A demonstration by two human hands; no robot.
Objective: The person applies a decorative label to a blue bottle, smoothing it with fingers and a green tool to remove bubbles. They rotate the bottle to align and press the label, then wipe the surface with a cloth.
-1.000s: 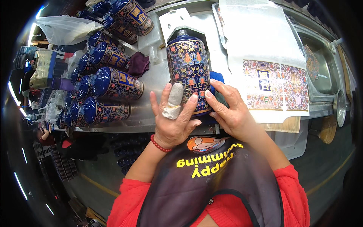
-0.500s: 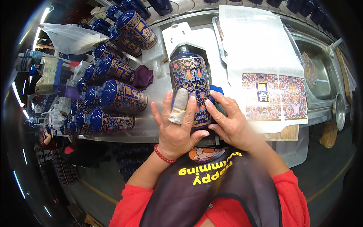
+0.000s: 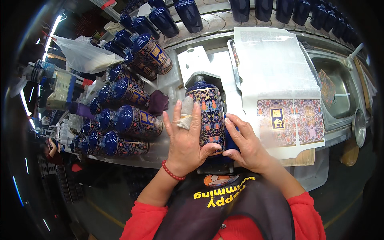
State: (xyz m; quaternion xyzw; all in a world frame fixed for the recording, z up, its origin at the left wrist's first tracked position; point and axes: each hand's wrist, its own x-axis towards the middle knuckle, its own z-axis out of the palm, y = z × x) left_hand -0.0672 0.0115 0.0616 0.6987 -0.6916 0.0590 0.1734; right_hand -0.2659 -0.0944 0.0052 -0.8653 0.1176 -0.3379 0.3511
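A dark blue bottle (image 3: 211, 114) with a flowered, gold-lined pattern lies in front of me, its neck pointing away. My left hand (image 3: 185, 140) rests on its left side, fingers spread and thumb across the lower part. A grey-white finger cover (image 3: 185, 116), tied with a band, wraps one finger of that hand. My right hand (image 3: 249, 146) touches the bottle's right edge with outstretched fingers, its thumb near the base. Under the bottle's neck is a grey angled support (image 3: 192, 79). Something blue lies beside the right hand, partly hidden.
Several patterned blue bottles (image 3: 130, 120) lie on the left, beside a dark purple cloth (image 3: 158, 103). A sheet of printed labels (image 3: 276, 64) is at the right, before a metal sink (image 3: 346, 100). Plain blue bottles (image 3: 188, 16) line a conveyor at the back.
The view has shifted, so the table sits lower in the picture. Both hands have moved along the bottle toward its neck and slightly outward to its sides.
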